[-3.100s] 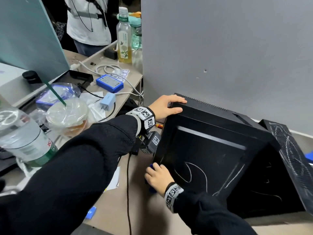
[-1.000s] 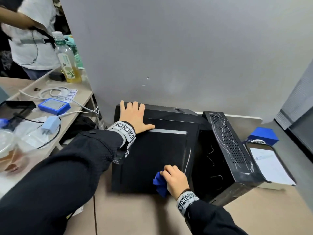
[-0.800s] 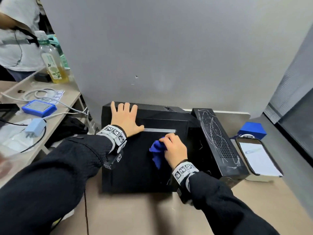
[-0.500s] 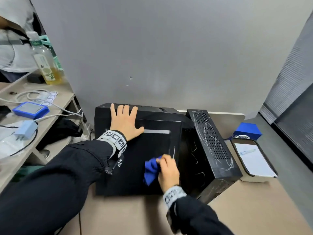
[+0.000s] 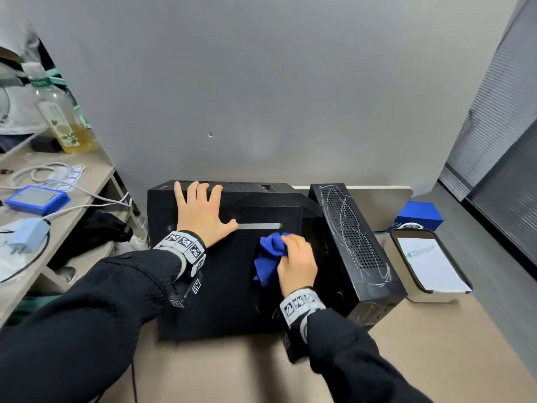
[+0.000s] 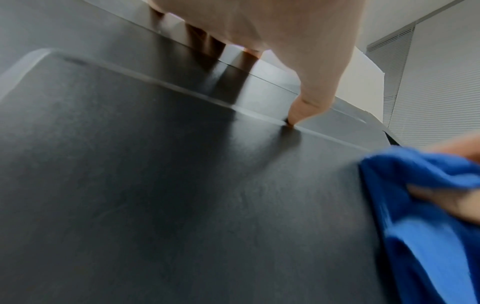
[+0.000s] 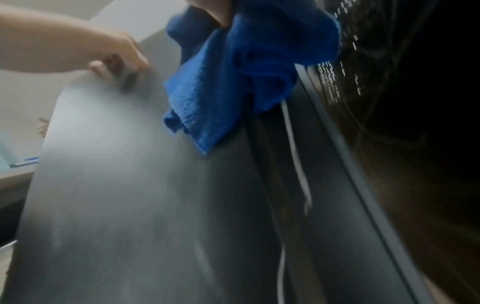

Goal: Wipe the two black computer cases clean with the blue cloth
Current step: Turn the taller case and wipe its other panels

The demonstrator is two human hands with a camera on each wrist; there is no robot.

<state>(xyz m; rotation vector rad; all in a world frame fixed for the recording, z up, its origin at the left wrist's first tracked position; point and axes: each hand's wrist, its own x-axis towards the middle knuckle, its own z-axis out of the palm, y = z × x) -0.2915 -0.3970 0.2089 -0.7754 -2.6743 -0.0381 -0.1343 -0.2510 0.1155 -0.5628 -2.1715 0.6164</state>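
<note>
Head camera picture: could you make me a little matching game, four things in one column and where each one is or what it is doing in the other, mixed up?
Things
1. blue cloth
2. left hand
3. perforated black case
4. blue box

Places or states
A. stands at the right of the big black case, white scribbles on it
B. bunched in the right hand, on the big case's panel
C. on the table behind the white tray
D. lies flat, fingers spread, on the big case's far edge

Pairs: 1-B, 2-D, 3-A, 4-C
</note>
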